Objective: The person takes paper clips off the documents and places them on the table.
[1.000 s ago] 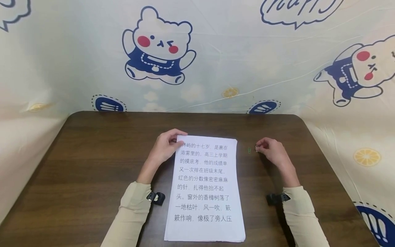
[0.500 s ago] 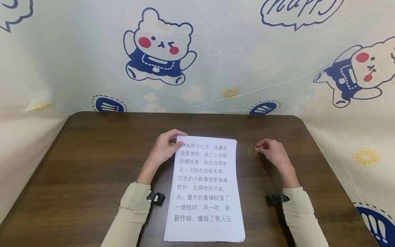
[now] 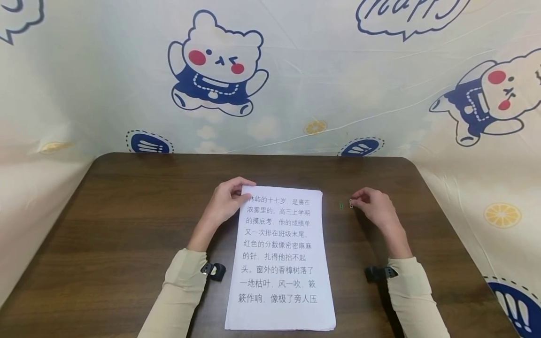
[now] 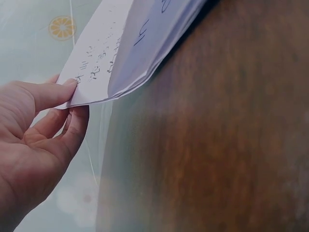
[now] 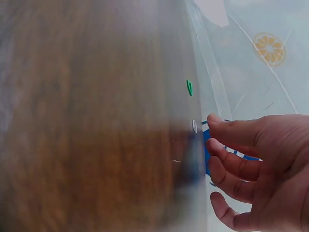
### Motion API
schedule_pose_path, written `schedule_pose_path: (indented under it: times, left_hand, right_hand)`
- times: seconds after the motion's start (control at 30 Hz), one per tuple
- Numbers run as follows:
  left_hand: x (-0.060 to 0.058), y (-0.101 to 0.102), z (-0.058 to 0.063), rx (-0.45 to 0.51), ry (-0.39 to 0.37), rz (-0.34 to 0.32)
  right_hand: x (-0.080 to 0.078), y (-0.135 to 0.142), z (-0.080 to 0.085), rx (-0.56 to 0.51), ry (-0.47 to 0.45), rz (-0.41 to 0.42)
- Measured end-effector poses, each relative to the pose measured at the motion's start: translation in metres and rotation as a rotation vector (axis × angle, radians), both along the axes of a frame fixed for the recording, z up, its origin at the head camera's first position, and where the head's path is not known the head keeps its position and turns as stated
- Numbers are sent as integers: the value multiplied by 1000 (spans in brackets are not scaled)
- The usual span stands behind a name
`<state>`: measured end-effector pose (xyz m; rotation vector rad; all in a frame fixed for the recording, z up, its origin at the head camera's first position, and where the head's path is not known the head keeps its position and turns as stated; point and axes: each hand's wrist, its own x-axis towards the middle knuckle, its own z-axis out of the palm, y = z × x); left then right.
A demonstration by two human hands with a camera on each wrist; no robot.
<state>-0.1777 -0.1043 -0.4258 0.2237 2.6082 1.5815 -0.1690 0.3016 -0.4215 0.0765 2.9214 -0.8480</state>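
My left hand [image 3: 228,199] pinches the upper left corner of a stack of printed paper [image 3: 279,258], thumb on top and fingers beneath. In the left wrist view the held corner of the sheets [image 4: 96,63] is lifted and bent. To the right of the stack, a green paper clip [image 3: 341,205] and a white paper clip [image 3: 351,203] lie on the table. My right hand [image 3: 374,206] is just right of the white one. In the right wrist view its thumb and loosely bent fingers have a gap between them, apart from the white clip [image 5: 194,126].
The dark wooden table [image 3: 148,225] has rounded far corners. A cartoon-printed cloth [image 3: 296,84] hangs behind and beside it. Each wrist wears a black camera, such as the left camera [image 3: 217,272].
My right fingers have shifted slightly off the white paper clip, which shows more fully now. The right edge of the stack has moved slightly left. My left hand keeps its place.
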Motion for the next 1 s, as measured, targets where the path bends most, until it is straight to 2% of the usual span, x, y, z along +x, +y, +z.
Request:
schedule_pose_path:
  times: [0.4, 0.5, 0.63, 1.0]
  left_hand:
    - [-2, -4, 0, -93, -14, -28]
    - [-2, -4, 0, -128, -39, -36]
    - [-3, -3, 1, -185, -67, -39]
    - [-4, -2, 2, -283, -76, -38]
  right_hand:
    - [3, -4, 6, -19, 59, 4]
    - [4, -5, 5, -29, 71, 8]
    - [6, -6, 5, -36, 66, 4]
    - [6, -8, 5, -41, 56, 14]
